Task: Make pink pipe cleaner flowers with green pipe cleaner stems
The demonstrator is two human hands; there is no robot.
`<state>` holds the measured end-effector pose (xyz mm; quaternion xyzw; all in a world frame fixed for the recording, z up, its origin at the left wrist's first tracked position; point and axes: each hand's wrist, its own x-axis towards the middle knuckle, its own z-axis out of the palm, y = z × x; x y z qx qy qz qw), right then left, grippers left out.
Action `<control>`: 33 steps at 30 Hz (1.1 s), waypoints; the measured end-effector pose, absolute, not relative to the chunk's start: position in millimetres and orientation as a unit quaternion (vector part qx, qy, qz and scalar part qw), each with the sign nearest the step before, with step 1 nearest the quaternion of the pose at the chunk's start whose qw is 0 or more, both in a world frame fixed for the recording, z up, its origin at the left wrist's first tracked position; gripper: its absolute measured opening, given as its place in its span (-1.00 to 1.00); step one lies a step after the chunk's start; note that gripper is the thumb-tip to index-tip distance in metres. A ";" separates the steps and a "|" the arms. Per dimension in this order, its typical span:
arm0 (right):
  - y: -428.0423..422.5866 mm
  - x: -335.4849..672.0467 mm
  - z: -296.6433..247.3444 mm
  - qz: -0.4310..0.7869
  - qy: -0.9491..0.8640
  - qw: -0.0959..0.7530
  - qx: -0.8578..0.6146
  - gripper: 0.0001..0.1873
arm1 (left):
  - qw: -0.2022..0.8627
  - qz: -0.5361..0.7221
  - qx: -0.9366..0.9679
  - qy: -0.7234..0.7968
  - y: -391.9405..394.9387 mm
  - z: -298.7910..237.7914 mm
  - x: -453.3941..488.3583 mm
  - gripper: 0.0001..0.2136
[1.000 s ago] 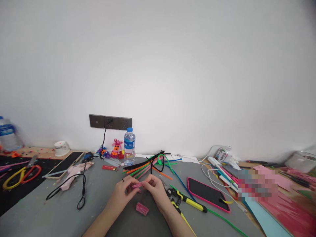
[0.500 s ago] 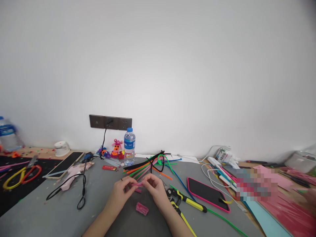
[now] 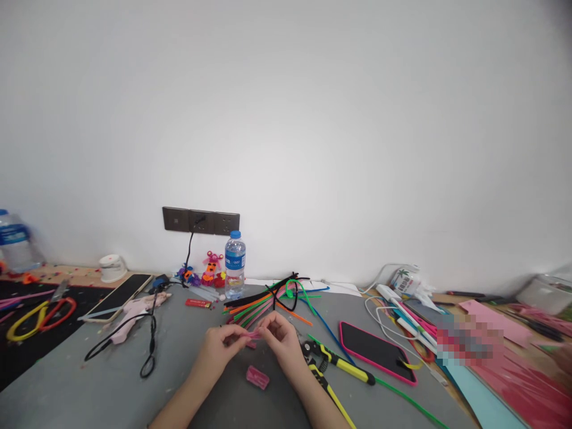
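Between my two hands is a thin pink pipe cleaner [image 3: 253, 335], held over the grey mat. My left hand [image 3: 220, 348] pinches one end between thumb and fingers. At the other end, my right hand [image 3: 280, 338] has its fingertips closed on the same strip. Just below them on the mat lies a small pink fuzzy bundle [image 3: 257, 377]. Behind my hands a bunch of coloured pipe cleaners [image 3: 263, 304] fans out in black, orange, green and pink. Yellow-and-black pliers [image 3: 344, 363] rest beside my right wrist.
A water bottle [image 3: 235, 265] stands near the wall, beside small fuzzy figures [image 3: 210, 271]. Left are a pink glue gun [image 3: 131, 319], a phone [image 3: 117, 298] and scissors [image 3: 42, 319]. A pink-cased phone [image 3: 378, 351], white cables and coloured sheets [image 3: 522, 369] lie right.
Both hands stay almost in place, still pinching the pink pipe cleaner. My left fingers have shifted slightly, and the view has moved very little.
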<state>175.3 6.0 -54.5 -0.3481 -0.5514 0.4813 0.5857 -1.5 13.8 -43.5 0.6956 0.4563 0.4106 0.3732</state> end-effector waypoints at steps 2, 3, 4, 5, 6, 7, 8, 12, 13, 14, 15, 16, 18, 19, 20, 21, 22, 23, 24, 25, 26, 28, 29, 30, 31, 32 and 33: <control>5.4 174.3 -54.6 0.486 -0.563 0.573 -0.344 -0.72 | 0.390 0.405 0.694 0.450 13.3 -43.4 -1.0 -0.79; 5.0 173.5 -54.6 0.490 -0.569 0.565 -0.342 -0.72 | 0.400 0.405 0.692 0.445 13.2 -43.7 -0.8 -0.78; 4.5 172.6 -54.5 0.496 -0.574 0.555 -0.342 -0.72 | 0.411 0.408 0.687 0.438 13.1 -44.0 -0.8 -0.78; 4.0 171.8 -54.5 0.502 -0.575 0.548 -0.342 -0.72 | 0.423 0.413 0.682 0.431 13.0 -44.5 -0.8 -0.78; 3.5 171.1 -54.3 0.507 -0.575 0.543 -0.342 -0.71 | 0.436 0.418 0.675 0.424 13.0 -45.0 -0.8 -0.78; 3.0 170.6 -54.0 0.508 -0.575 0.540 -0.344 -0.71 | 0.449 0.423 0.668 0.417 13.2 -45.6 -0.8 -0.78; 2.6 170.5 -53.5 0.508 -0.577 0.538 -0.346 -0.70 | 0.461 0.427 0.662 0.408 13.4 -46.1 -0.7 -0.77; 1.4 172.0 -50.3 0.472 -0.597 0.534 -0.368 -0.70 | 0.504 0.440 0.633 0.390 14.5 -47.5 1.2 -0.73; 1.3 172.5 -49.5 0.462 -0.603 0.532 -0.375 -0.70 | 0.516 0.443 0.621 0.390 14.4 -47.3 2.2 -0.71; 1.1 173.0 -48.9 0.453 -0.607 0.530 -0.382 -0.69 | 0.531 0.445 0.606 0.391 14.2 -46.8 3.3 -0.69; 1.1 173.4 -48.5 0.445 -0.610 0.528 -0.388 -0.69 | 0.546 0.448 0.590 0.391 13.6 -46.0 4.4 -0.66; 1.1 173.8 -48.3 0.439 -0.612 0.528 -0.394 -0.69 | 0.560 0.453 0.574 0.390 12.8 -44.8 5.4 -0.65; 1.3 174.6 -48.2 0.430 -0.611 0.530 -0.402 -0.69 | 0.585 0.468 0.539 0.384 10.9 -42.0 7.1 -0.64; 1.4 174.9 -48.3 0.428 -0.609 0.532 -0.404 -0.69 | 0.595 0.475 0.524 0.382 9.9 -40.7 7.6 -0.64; 1.6 175.2 -48.5 0.427 -0.606 0.534 -0.406 -0.69 | 0.602 0.481 0.512 0.380 9.2 -39.6 8.0 -0.64; 1.8 175.4 -48.7 0.428 -0.604 0.535 -0.407 -0.68 | 0.607 0.483 0.505 0.379 8.7 -38.8 8.1 -0.63; 2.0 175.5 -49.1 0.430 -0.601 0.536 -0.408 -0.68 | 0.611 0.482 0.501 0.378 8.4 -38.3 8.1 -0.63; 2.2 175.5 -49.5 0.431 -0.598 0.537 -0.409 -0.68 | 0.614 0.481 0.500 0.378 8.3 -38.2 7.9 -0.63; 2.5 175.5 -50.0 0.432 -0.595 0.538 -0.411 -0.68 | 0.616 0.481 0.499 0.375 8.3 -38.2 7.7 -0.64; 2.8 175.4 -50.6 0.433 -0.592 0.540 -0.414 -0.67 | 0.617 0.482 0.499 0.371 8.3 -38.3 7.5 -0.64; 3.2 175.4 -51.3 0.434 -0.589 0.541 -0.415 -0.67 | 0.619 0.486 0.497 0.366 8.3 -38.5 7.3 -0.65; 3.9 175.6 -52.2 0.436 -0.586 0.541 -0.418 -0.67 | 0.622 0.494 0.492 0.357 8.3 -38.9 6.8 -0.68; 4.1 175.7 -52.4 0.436 -0.587 0.540 -0.418 -0.68 | 0.622 0.498 0.490 0.353 8.3 -39.3 6.6 -0.68; 4.1 175.9 -52.2 0.434 -0.589 0.538 -0.419 -0.69 | 0.621 0.501 0.490 0.351 8.6 -39.8 6.3 -0.69; 4.0 176.1 -51.7 0.430 -0.593 0.536 -0.420 -0.70 | 0.619 0.502 0.492 0.350 9.0 -40.6 6.0 -0.70; 3.7 176.2 -50.6 0.424 -0.598 0.533 -0.421 -0.71 | 0.616 0.502 0.495 0.352 9.6 -41.6 5.6 -0.70; 3.1 176.2 -49.2 0.418 -0.604 0.531 -0.424 -0.73 | 0.611 0.502 0.499 0.354 10.5 -42.9 5.2 -0.70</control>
